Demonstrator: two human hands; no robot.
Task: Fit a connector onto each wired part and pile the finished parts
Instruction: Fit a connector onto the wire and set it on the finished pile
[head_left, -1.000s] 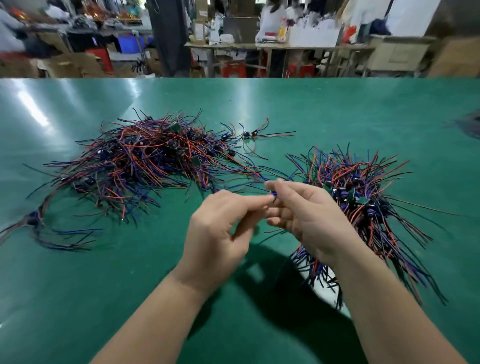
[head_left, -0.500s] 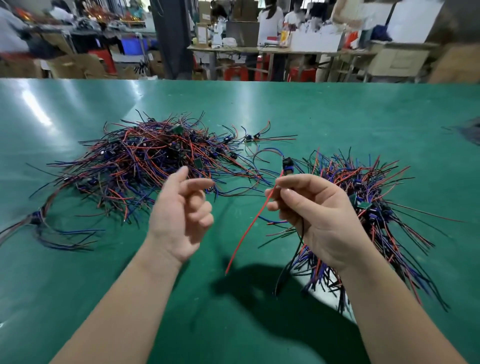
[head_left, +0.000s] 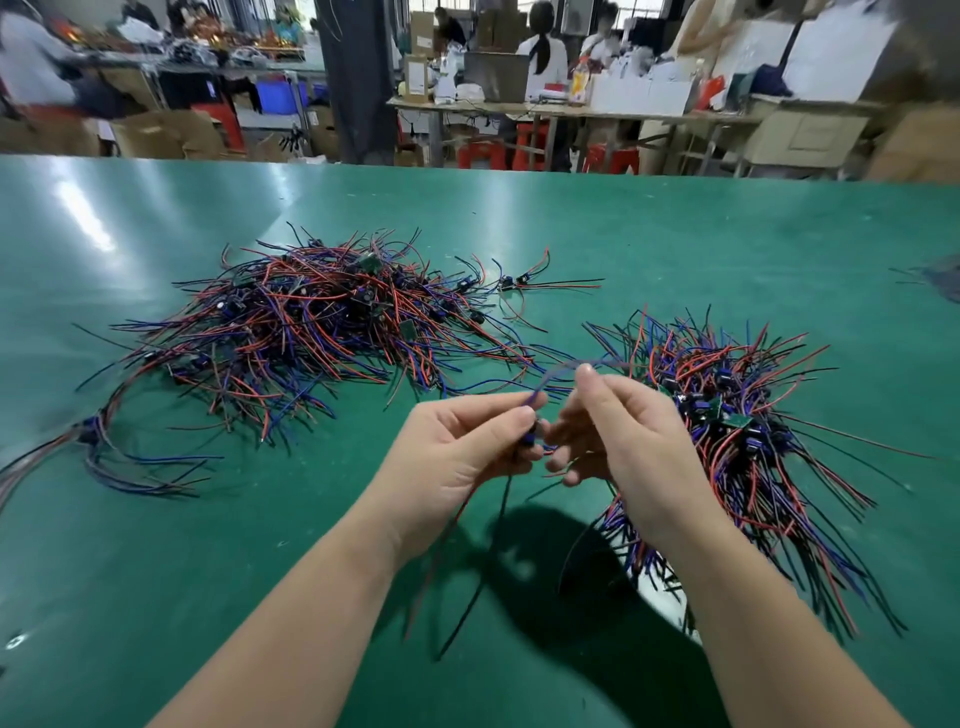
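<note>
- The left hand (head_left: 452, 457) is gripping a small dark part (head_left: 531, 438) between curled fingers and thumb, above the table (head_left: 156, 571) and between the two hands.
- The right hand (head_left: 628, 436) is pinching a blurred blue wire (head_left: 556, 370) between thumb and forefinger; the wire is arcing back to the left fingers.
- Leads (head_left: 500, 525) are hanging below the left hand.
- A big pile (head_left: 311, 322) is lying far left; a second pile (head_left: 737, 410) is lying just beside the right hand.

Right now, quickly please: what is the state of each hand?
Left hand: pinches the wired part.
Right hand: pinches that part's blue wire.
</note>
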